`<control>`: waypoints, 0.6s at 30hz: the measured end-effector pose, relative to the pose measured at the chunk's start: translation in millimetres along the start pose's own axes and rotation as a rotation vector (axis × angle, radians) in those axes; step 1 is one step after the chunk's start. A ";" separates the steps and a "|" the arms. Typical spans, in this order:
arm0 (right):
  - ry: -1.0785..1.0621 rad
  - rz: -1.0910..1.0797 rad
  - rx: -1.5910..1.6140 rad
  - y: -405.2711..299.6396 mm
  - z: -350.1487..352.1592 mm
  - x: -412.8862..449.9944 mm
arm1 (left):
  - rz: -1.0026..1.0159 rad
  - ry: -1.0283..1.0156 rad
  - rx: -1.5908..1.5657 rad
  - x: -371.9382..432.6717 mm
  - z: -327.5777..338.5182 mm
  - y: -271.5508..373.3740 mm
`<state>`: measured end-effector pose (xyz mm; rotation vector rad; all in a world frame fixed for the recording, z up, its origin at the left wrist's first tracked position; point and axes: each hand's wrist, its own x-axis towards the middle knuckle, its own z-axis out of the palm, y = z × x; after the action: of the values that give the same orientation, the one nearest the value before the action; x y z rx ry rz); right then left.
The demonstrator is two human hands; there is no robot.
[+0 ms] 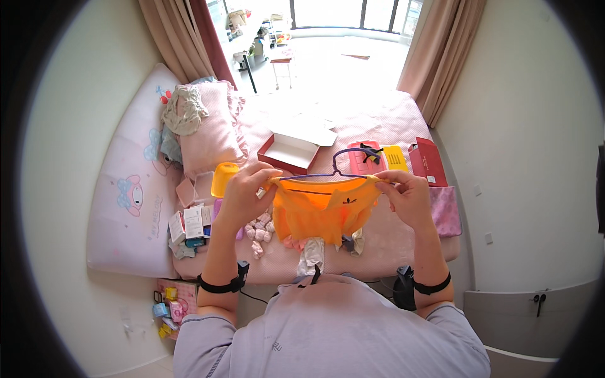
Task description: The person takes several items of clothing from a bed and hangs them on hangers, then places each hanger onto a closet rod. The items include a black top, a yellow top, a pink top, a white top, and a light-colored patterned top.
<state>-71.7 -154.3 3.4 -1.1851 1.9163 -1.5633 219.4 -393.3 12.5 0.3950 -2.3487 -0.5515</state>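
Note:
An orange collared shirt (315, 215) with a small dark emblem hangs spread before me over the bed. Inside its neckline runs a purple clothes hanger (309, 176), its hook curving up and to the right. My left hand (250, 191) pinches the shirt's left shoulder at the hanger's end. At the other shoulder, my right hand (406, 193) grips the cloth and the hanger's tip between thumb and fingers. Rolled pink-and-white cloth pieces (259, 230) lie beside the shirt on the left. Below its hem are a white cloth (312, 256) and other small garments, partly hidden.
An open red box (289, 153) lies beyond the shirt, near a pink-and-yellow plastic case (364, 158) and a red paper bag (427, 162). To the left are a yellow bin (223, 179), small white boxes (193, 221) and a pink pillow (212, 127). A padded headboard (127, 203) borders the bed.

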 end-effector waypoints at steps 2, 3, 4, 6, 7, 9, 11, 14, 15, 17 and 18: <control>0.013 -0.027 0.011 1.4 1.8 1.7 | 0.028 -0.026 -0.064 -2.3 5.9 -1.8; 0.033 -0.043 0.029 3.3 1.6 2.4 | 0.037 -0.057 -0.098 -3.8 9.6 -2.3; 0.044 -0.019 0.055 3.9 1.6 3.2 | 0.022 -0.046 -0.151 -4.7 10.8 -4.0; 0.026 0.011 0.028 4.3 -8.9 2.7 | 0.006 -0.050 -0.292 -4.9 9.6 -8.5; 0.020 0.088 0.006 3.7 -17.2 1.8 | -0.036 -0.046 -0.266 -5.3 9.1 -9.6; 0.074 -0.120 -0.417 0.3 -34.9 -1.1 | -0.081 0.002 -0.280 -5.2 7.0 -10.8; 0.163 -0.299 -0.693 -1.0 -40.5 -1.4 | -0.056 0.010 -0.250 -3.7 7.2 -9.8; 0.235 -0.568 -0.761 4.9 -37.7 3.5 | -0.017 0.020 -0.255 2.3 14.4 -4.5; 0.183 -0.643 -0.708 9.6 -34.0 8.1 | -0.018 0.021 -0.269 4.4 18.1 -1.8; 0.078 -0.600 -0.588 20.0 -33.4 10.1 | -0.066 -0.012 -0.267 8.7 24.8 4.6; 0.025 -0.488 -0.523 26.3 -32.5 10.4 | -0.092 -0.035 -0.282 11.2 26.9 7.6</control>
<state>-111.1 -142.8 -9.4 -1.9801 2.2473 -1.3131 192.0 -383.9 4.2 0.3651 -2.2513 -0.9269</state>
